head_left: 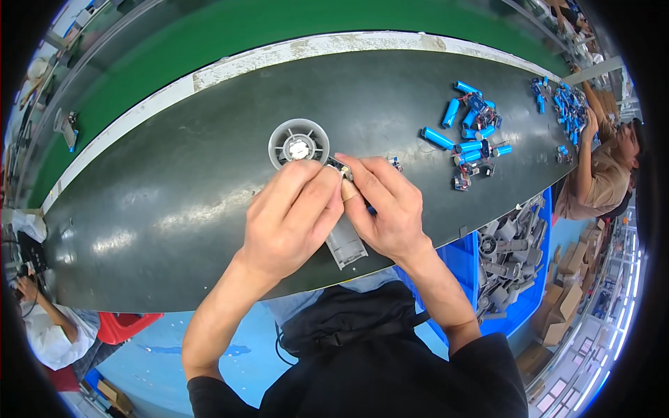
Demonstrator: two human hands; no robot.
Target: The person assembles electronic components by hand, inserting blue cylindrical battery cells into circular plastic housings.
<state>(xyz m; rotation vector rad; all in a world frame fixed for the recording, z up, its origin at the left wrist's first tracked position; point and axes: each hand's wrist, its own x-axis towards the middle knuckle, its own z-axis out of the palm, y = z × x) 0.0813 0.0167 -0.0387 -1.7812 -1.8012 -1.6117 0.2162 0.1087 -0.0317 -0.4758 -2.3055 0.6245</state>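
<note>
A grey plastic housing with a round, spoked head (299,141) and a straight handle (346,245) lies on the dark table in front of me. Something white sits at the hub of the head. My left hand (289,209) is closed at the neck of the housing, its fingertips bunched together. From the other side my right hand (390,205) pinches a small circuit board (339,167) at the same spot, with a tan wrap on one finger. Fingers cover most of the board and the neck. A bit of blue shows beneath the right hand.
Blue cylindrical batteries with wires and boards (474,129) lie in a loose group to the right; a larger pile (570,111) is by a co-worker (603,164). Below the table's right edge, a blue bin (512,320) holds grey housings. A green belt (279,24) runs beyond a pale rail.
</note>
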